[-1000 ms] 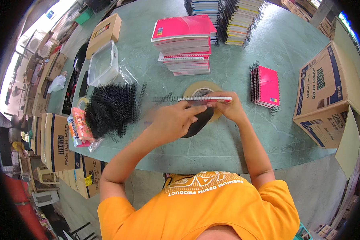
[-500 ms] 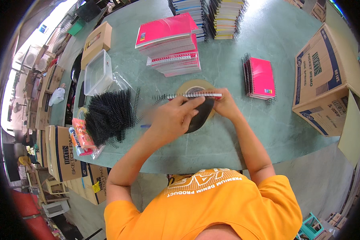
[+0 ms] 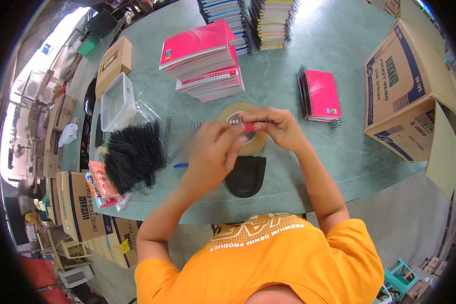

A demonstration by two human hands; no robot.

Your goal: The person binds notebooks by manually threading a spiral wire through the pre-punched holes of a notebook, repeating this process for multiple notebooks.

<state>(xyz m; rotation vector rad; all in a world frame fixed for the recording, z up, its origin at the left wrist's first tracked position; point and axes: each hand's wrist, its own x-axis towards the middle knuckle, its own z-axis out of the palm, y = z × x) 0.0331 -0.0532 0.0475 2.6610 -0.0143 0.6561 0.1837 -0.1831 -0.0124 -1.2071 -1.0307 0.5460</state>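
Right hand has its fingers clamped on the small pink-covered paper notebook, up over the flat tan tape roll, probably to keep it steady. Left hand is at the other end, too blurry to tell if those fingers grip. Heap of black spiral coils sits left, handy I guess.

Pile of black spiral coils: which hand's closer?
Left. The left hand is to the right of the pile of black spiral coils, with a gap; the right hand is farther right, holding a pink notebook.
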